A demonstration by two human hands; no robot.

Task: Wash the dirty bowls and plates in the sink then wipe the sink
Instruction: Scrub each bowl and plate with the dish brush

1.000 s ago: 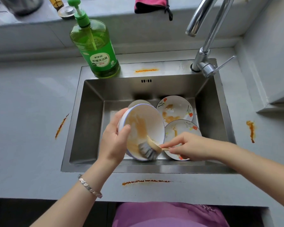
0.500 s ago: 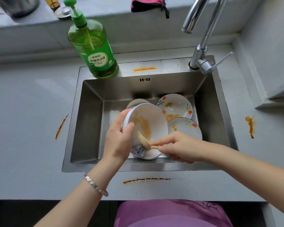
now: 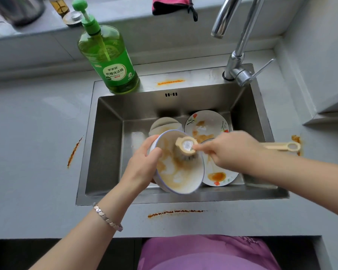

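My left hand (image 3: 142,164) grips the rim of a white bowl (image 3: 176,178) with a blue edge, tilted over the steel sink (image 3: 105,145); brown sauce smears its inside. My right hand (image 3: 228,151) holds a cream dish brush (image 3: 185,147) by its handle, and the bristle head presses into the upper part of the bowl. Two flowered plates with orange stains lie in the sink, one at the back (image 3: 207,123), one under my right hand (image 3: 219,176). Behind the held bowl sits an upturned bowl (image 3: 164,123).
A green dish soap bottle (image 3: 109,61) stands on the sink's back left corner, the tap (image 3: 236,61) at the back right. Orange sauce streaks mark the counter left (image 3: 74,151), front (image 3: 176,212), right (image 3: 296,139) and the back rim (image 3: 170,82). A pink cloth (image 3: 172,4) lies on the ledge.
The brush has moved from the bowl's lower edge up to its upper part, and its head now faces into the bowl. My right hand rose with it, uncovering the near plate.
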